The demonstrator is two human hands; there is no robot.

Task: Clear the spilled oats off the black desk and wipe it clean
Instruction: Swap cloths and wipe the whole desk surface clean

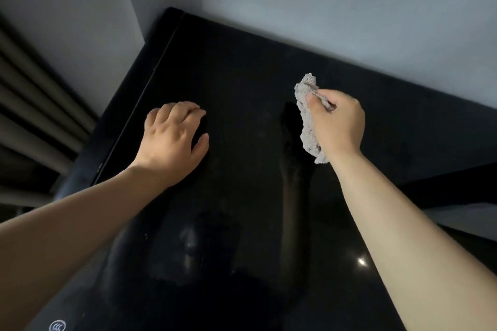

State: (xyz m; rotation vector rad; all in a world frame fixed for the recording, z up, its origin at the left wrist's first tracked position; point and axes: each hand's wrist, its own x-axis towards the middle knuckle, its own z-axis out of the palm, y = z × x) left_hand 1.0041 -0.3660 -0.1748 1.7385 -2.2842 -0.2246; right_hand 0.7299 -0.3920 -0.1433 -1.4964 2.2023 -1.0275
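Looking forward and steeply down from head height, wide-angle and tilted sideways, sitting close above the black worktop (pixel 242 75), taking in its far edge and the grey wall (pixel 322 8) behind it.

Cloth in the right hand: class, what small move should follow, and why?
Probably lower the cloth onto the desk and wipe toward the near smears: the right hand grips it bunched, seemingly off the surface, while the left hand rests on the desk.

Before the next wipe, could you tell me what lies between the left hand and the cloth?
Head view: only bare glossy desk lies between left hand and cloth, showing dim reflections, no oat heap.
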